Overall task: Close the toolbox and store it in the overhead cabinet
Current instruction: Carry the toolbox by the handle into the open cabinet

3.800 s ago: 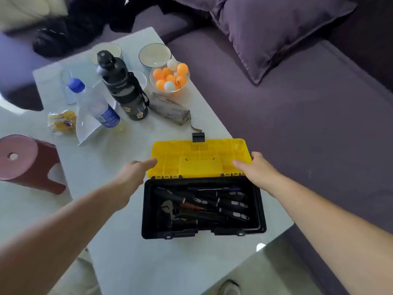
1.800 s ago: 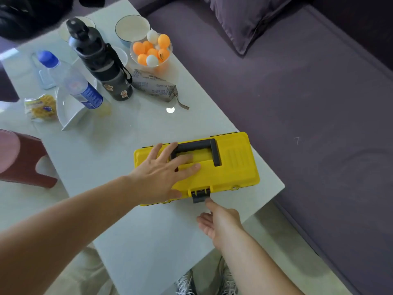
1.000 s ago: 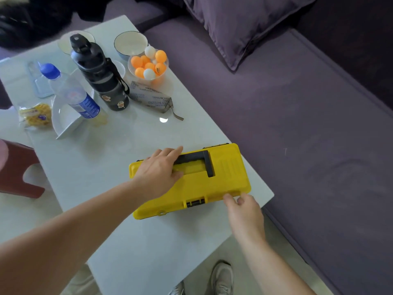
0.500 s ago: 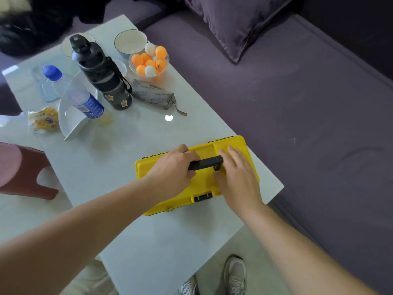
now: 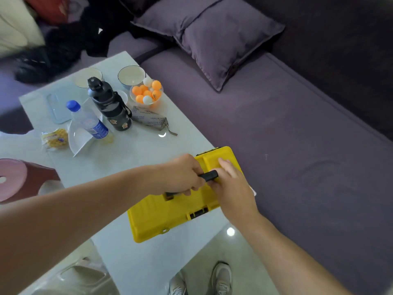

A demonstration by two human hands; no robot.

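The yellow toolbox (image 5: 170,213) lies closed on the white table (image 5: 131,262) near its right edge, its black front latch facing me. My left hand (image 5: 180,177) is wrapped around the black carry handle (image 5: 209,175) on the lid. My right hand (image 5: 231,184) rests on the lid at the handle's right end, fingers touching it. The overhead cabinet is out of view.
At the far end of the table stand a black flask (image 5: 110,107), a water bottle (image 5: 89,121), a bowl of ping-pong balls (image 5: 146,93), other bowls and a pouch (image 5: 151,120). A purple sofa (image 5: 287,135) with a cushion runs along the right. A red stool (image 5: 19,179) stands left.
The lid went from open to shut and the latch was pressed down. My left hand closed around the handle and my right hand came up onto the lid beside it.
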